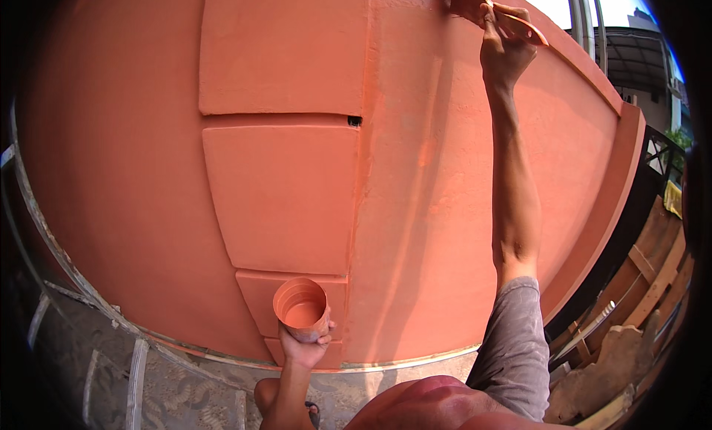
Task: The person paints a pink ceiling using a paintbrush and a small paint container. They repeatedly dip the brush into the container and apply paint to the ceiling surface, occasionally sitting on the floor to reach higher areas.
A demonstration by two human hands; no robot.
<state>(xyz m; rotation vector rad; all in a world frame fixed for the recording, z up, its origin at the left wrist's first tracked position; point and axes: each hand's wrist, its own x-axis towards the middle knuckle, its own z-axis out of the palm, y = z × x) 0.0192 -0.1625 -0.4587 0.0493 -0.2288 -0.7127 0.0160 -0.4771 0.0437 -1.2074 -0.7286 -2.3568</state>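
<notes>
My right arm reaches up along a terracotta-coloured wall (423, 207). At its top, my right hand (508, 48) is closed around the handle of a paintbrush (469, 3), whose bristles lie against the upper wall. Low down and nearer to me, my left hand (305, 347) grips a round paint cup (300, 308) from below and the side. Paint of the same terracotta colour (304, 313) shows inside the cup. Left of the brush, raised wall panels (282, 192) are stacked with grooves between them. Some wall patches below the brush look darker and shinier.
A small dark hole (354, 121) sits in the groove between two panels. Metal scaffold bars (137, 378) lie at the lower left over patterned paving (193, 400). Wooden boards (653, 281) lean by a dark gate at the right, and poles (582, 22) stand beyond the wall's top.
</notes>
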